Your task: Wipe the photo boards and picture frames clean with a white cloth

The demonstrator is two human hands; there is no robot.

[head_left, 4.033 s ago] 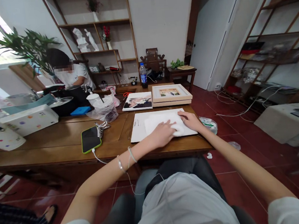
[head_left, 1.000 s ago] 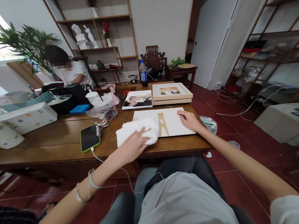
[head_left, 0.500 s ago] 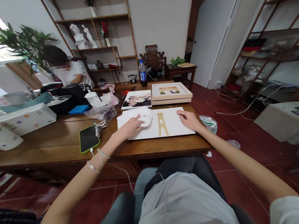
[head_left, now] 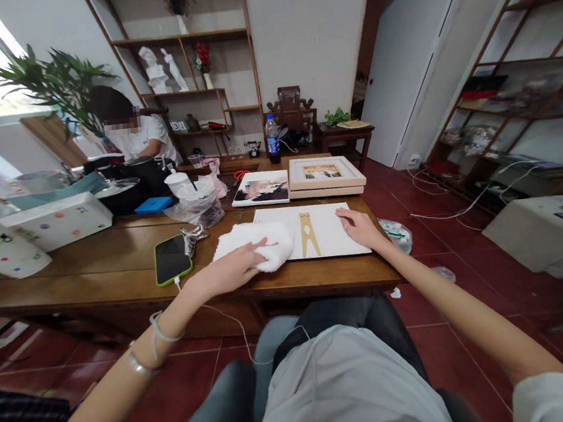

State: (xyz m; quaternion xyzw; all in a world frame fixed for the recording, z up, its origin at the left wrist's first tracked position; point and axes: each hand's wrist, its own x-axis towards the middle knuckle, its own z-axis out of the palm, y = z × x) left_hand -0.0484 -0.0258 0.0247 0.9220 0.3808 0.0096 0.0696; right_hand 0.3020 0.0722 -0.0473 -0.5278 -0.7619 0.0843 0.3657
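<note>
A white board [head_left: 329, 233], the back of a picture frame with a tan wooden stand piece [head_left: 307, 234] on it, lies flat on the wooden table [head_left: 90, 258]. My left hand [head_left: 234, 266] is closed on a white cloth [head_left: 254, 241] that covers the board's left part near the front edge. My right hand [head_left: 358, 226] lies flat on the board's right edge, fingers stretched out, holding nothing.
A green-cased phone [head_left: 172, 259] on a cable and a metal clip [head_left: 191, 237] lie left of the cloth. Behind the board are a photo print [head_left: 260, 188], stacked frames [head_left: 325, 176], a bagged container [head_left: 195, 203] and a bottle [head_left: 272, 138]. Another person [head_left: 127, 136] sits at the far left.
My left hand has drawn the cloth back from the board's far left corner toward me and to the front edge. My right hand has stayed on the board's right edge.
</note>
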